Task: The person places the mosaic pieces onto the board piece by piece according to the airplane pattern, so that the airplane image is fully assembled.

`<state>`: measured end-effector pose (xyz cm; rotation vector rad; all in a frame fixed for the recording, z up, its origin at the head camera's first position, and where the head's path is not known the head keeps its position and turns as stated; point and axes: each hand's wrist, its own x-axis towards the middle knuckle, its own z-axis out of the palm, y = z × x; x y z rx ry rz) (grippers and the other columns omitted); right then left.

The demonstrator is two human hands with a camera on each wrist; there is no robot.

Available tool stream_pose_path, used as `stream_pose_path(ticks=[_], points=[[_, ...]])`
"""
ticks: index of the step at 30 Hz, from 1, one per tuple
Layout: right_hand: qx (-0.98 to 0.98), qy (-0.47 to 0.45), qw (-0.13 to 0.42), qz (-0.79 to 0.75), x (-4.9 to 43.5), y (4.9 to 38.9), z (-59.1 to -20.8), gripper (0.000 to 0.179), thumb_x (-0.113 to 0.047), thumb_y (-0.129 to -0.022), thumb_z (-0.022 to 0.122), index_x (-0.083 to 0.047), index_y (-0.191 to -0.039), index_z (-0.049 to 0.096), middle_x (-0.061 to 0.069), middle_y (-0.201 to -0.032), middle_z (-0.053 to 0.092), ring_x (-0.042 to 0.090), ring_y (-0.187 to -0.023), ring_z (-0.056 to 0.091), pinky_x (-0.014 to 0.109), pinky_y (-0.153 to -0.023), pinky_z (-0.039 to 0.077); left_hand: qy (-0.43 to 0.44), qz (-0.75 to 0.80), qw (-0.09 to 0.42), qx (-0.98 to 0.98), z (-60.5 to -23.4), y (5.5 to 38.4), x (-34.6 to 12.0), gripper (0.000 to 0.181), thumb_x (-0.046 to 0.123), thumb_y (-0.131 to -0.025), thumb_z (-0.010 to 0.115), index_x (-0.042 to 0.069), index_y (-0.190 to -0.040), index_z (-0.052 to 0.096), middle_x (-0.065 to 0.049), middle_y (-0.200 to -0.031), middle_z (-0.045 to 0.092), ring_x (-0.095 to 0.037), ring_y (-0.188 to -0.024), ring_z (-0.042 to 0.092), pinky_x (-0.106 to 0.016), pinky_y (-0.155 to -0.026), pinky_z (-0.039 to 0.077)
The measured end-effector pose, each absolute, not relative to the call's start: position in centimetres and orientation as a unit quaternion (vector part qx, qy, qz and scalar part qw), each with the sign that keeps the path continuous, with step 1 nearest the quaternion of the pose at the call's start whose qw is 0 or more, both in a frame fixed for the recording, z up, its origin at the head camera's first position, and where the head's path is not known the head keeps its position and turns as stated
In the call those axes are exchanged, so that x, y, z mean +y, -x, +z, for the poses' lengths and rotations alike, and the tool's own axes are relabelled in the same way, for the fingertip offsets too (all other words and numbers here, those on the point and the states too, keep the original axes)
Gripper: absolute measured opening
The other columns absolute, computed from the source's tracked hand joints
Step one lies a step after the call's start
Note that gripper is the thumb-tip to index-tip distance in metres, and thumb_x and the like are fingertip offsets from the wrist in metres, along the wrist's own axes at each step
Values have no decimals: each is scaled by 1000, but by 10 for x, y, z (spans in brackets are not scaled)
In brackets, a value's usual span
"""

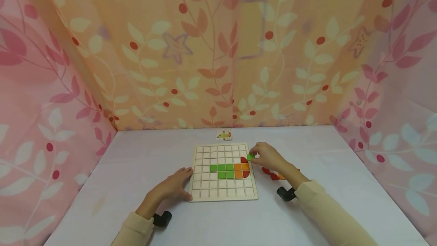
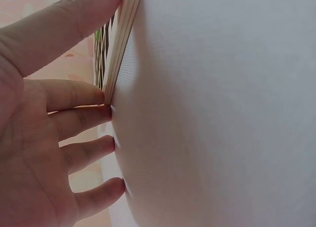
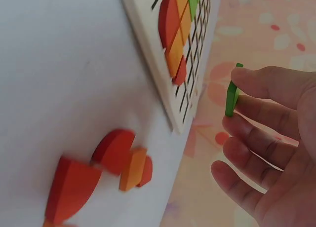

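A pale wooden grid board (image 1: 205,191) lies on the white table, with green squares (image 1: 222,174), orange squares (image 1: 238,174) and red rounded pieces (image 1: 246,174) set in its cells. My left hand (image 1: 174,185) rests at the board's left edge, fingers spread; in the left wrist view thumb and fingertips touch the board's side (image 2: 123,44). Above the board's right edge, my right hand (image 1: 269,156) pinches a green tile (image 3: 233,94) between thumb and fingers. The tile is held tilted, apart from the board.
Loose red pieces (image 3: 74,187) and an orange piece (image 3: 132,170) lie on the table right of the board, partly hidden by the right forearm in the head view. A small pattern card (image 1: 224,135) lies behind the board. Floral cloth (image 1: 211,48) hangs around the table.
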<state>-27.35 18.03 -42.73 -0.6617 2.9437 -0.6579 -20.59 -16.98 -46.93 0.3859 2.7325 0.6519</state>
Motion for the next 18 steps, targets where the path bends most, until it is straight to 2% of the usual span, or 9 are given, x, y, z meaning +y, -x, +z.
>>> stream_pose_path(ticks=[6, 13, 18], points=[[946, 241, 26, -215, 160, 274, -425, 22, -16, -82, 76, -5, -101, 76, 2, -87, 65, 20, -83, 58, 33, -77, 50, -130, 233, 154, 951, -473, 205, -168, 96, 26, -67, 88, 3, -147, 41, -13, -157, 35, -38, -148, 24, -63, -114, 25], [941, 261, 22, -213, 138, 273, -431, 18, -16, -82, 75, -8, -98, 76, -1, -86, 65, 14, -81, 54, 33, -78, 50, -133, 234, 156, 950, -473, 206, -167, 96, 26, -67, 88, 2, -147, 40, -14, -157, 35, -39, -148, 23, -63, -115, 24], [932, 290, 25, -217, 118, 271, -434, 19, -17, -81, 73, -9, -98, 76, 2, -89, 66, 16, -85, 57, 33, -77, 51, -132, 233, 153, 951, -471, 206, -169, 96, 25, -67, 88, 2, -147, 40, -14, -157, 35, -40, -148, 24, -63, -114, 24]])
